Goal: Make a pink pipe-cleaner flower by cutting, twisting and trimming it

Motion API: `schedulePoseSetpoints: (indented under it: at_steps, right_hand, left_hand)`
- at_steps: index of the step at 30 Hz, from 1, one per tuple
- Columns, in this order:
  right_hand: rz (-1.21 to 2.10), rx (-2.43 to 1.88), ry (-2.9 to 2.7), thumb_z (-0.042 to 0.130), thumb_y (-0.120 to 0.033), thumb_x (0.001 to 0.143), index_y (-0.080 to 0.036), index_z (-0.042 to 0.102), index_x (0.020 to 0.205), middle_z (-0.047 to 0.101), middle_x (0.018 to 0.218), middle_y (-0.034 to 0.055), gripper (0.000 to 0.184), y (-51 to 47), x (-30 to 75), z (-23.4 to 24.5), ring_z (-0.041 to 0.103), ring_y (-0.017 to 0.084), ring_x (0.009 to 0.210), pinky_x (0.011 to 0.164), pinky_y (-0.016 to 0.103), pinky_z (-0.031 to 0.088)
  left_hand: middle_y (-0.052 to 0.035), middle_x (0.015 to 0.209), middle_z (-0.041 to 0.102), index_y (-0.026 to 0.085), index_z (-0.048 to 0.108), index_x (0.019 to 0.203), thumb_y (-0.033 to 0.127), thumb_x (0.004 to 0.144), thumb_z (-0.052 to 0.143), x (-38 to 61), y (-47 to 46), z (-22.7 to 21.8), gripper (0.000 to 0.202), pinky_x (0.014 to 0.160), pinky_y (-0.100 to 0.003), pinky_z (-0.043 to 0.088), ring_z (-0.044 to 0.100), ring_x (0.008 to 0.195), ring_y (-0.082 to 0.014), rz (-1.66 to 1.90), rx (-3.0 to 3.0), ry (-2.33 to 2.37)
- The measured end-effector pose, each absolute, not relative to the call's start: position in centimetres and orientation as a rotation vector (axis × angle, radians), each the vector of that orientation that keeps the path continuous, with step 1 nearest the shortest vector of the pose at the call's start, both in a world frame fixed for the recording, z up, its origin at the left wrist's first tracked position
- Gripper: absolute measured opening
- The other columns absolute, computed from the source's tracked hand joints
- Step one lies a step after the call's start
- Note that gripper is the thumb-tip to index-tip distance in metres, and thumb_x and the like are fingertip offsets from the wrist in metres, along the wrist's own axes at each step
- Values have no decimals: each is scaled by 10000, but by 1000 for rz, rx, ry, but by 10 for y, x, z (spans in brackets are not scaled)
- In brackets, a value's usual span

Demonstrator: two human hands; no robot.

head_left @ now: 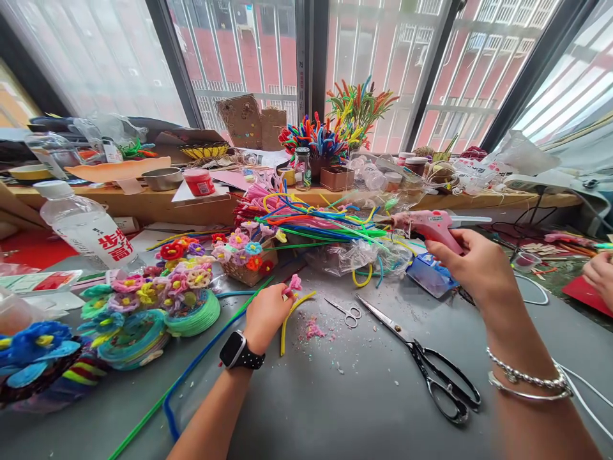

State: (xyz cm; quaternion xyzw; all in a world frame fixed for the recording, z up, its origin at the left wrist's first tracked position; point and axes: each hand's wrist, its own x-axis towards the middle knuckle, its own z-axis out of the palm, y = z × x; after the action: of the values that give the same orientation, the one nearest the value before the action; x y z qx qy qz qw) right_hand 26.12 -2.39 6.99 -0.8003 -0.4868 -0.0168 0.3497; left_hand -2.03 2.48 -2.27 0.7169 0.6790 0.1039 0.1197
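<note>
My left hand [269, 313], with a watch at the wrist, pinches a small pink pipe-cleaner flower [294, 285] just above the grey table. A short yellow pipe cleaner [293, 318] lies beside those fingers. Raised at the right, my right hand [479, 262] is wrapped round the handle of a pink hot glue gun [428, 226], whose nozzle points left over the heap of pipe cleaners [306, 214]. Between the hands rest small silver scissors [345, 313] and large black-handled scissors [426, 364]. Pink fuzz scraps [315, 328] are scattered near the left hand.
Pipe-cleaner flower pots [191, 312] crowd the left, near a clear plastic bottle [86, 223]. A small box of flowers [246, 265] stands behind my left hand. Under the glue gun sits a blue package [433, 276]. Another person's hand [601, 278] shows at the right edge.
</note>
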Motion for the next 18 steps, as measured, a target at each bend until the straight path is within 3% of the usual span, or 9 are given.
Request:
schedulePoseSetpoints:
  at_steps: [8, 12, 15, 18]
  right_hand:
    - [28, -2008, -1283, 553, -455, 609, -148, 571, 966, 624, 774, 90, 471, -9, 242, 64, 553, 222, 633, 551, 307, 386]
    - [3, -1967, -1348, 573, -498, 607, -136, 552, 984, 622, 843, 120, 523, -7, 236, 59, 561, 237, 675, 571, 319, 397]
    - [-31, -1928, -1387, 586, -578, 573, -136, 548, 958, 616, 860, 137, 587, -9, 230, 58, 563, 243, 687, 564, 319, 401]
    - [-75, -1892, -1451, 608, -634, 510, -138, 539, 940, 612, 843, 141, 660, -11, 224, 57, 562, 243, 674, 556, 318, 406]
  left_hand:
    - [-66, 819, 624, 187, 468, 963, 353, 755, 449, -23, 26, -19, 266, 580, -254, 361, 580, 725, -204, 578, 1962, 1962]
    - [-10, 679, 525, 175, 406, 860, 297, 832, 302, -16, 28, -22, 163, 556, -233, 370, 505, 591, -128, 983, 1822, 1582]
    - [44, 572, 426, 184, 399, 785, 359, 844, 295, -10, 24, -22, 212, 484, -206, 344, 408, 487, -89, 1070, 1740, 1271]
    - [-2, 706, 494, 167, 468, 826, 354, 850, 316, -4, 17, -19, 242, 563, -216, 387, 442, 586, -94, 1089, 1795, 1126]
